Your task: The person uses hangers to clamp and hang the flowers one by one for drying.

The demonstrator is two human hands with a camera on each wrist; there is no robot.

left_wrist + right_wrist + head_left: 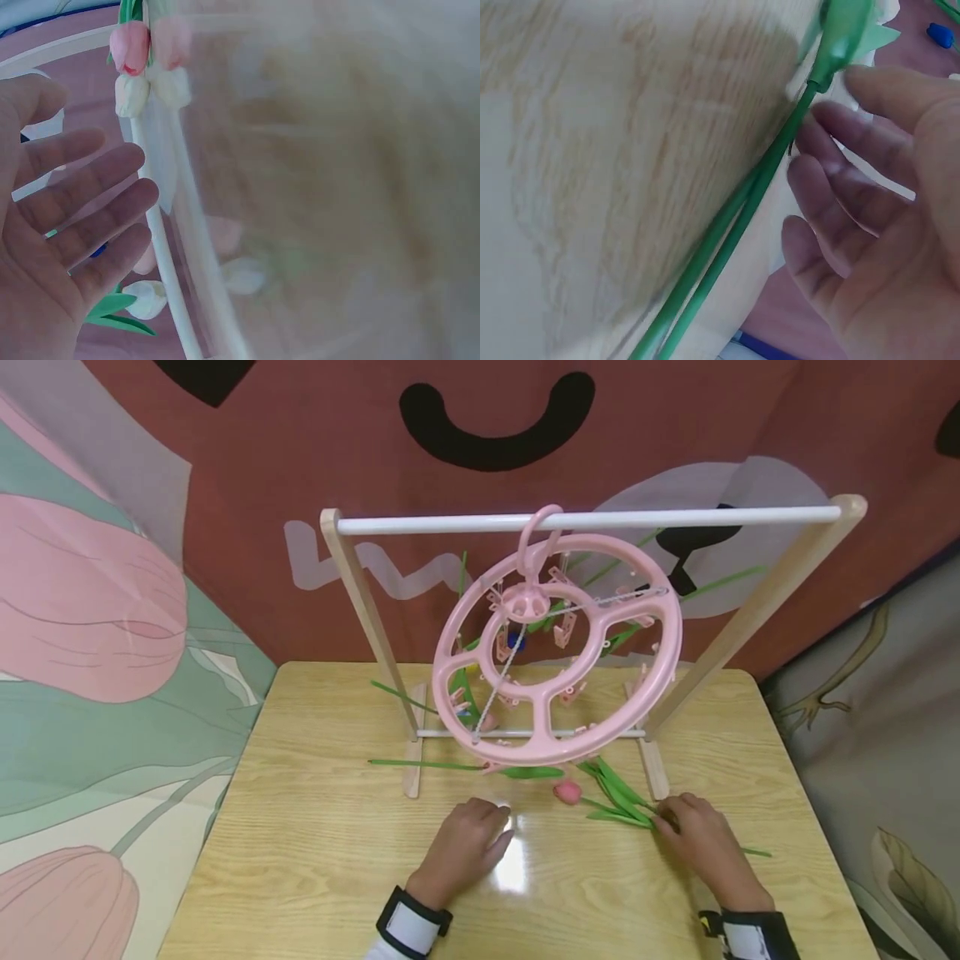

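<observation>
My right hand point(699, 842) is low over the table, fingertips right at the green stems point(742, 202) of artificial tulips lying there. In the right wrist view its thumb and fingers stand apart beside the stems, loosely bent. A pink tulip head point(567, 792) and long green leaves point(618, 793) point away to the left. My left hand point(463, 842) hovers near the table's middle, its fingers point(90, 180) relaxed and holding nothing. Above and beyond both hands, a pink round clip hanger point(540, 752) hangs tilted from a white bar, with pink clips around its rings.
A wooden stand point(757, 610) with a white top bar point(450, 522) rises at the table's back. More tulips hang or lie around it, including a green stem point(427, 765) and a blue tulip point(516, 640). A printed cloth point(337, 452) covers the wall behind.
</observation>
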